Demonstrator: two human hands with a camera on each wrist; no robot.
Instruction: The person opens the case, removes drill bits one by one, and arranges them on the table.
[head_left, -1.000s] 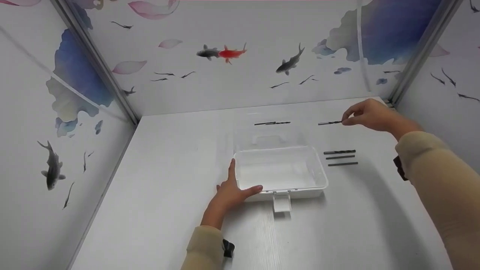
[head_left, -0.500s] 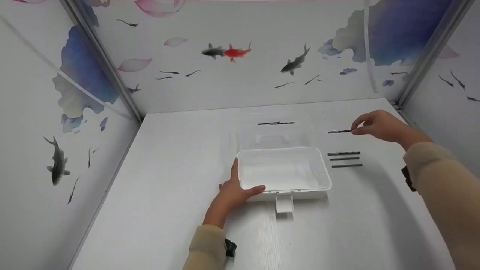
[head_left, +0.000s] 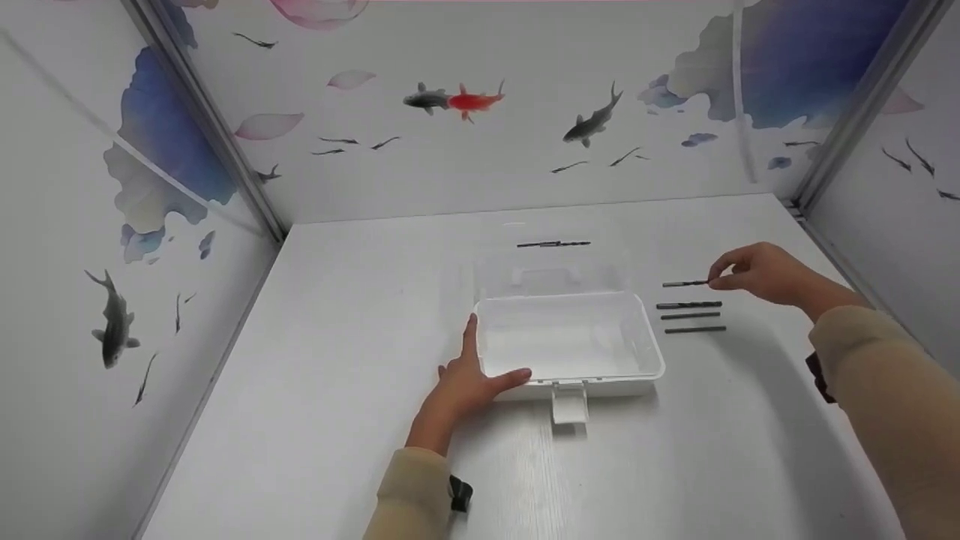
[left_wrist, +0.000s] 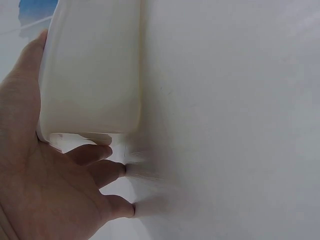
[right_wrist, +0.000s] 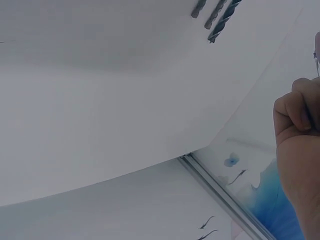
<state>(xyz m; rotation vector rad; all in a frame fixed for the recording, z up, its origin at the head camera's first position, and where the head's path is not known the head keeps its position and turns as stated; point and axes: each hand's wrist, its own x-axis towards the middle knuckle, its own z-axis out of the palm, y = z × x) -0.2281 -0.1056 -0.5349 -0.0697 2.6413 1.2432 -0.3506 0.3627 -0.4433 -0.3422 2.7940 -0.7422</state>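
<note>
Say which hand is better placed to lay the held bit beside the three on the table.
Likely the right hand: it pinches the bit by one end, just behind the three bits. The left hand touches the box at its left front corner, across from them.

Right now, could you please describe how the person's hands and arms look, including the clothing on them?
The left hand and the right hand are bare, without gloves. The left sleeve and the right sleeve are plain beige and long, ending near the wrists. A small black piece shows beside the left cuff and another beside the right.
</note>
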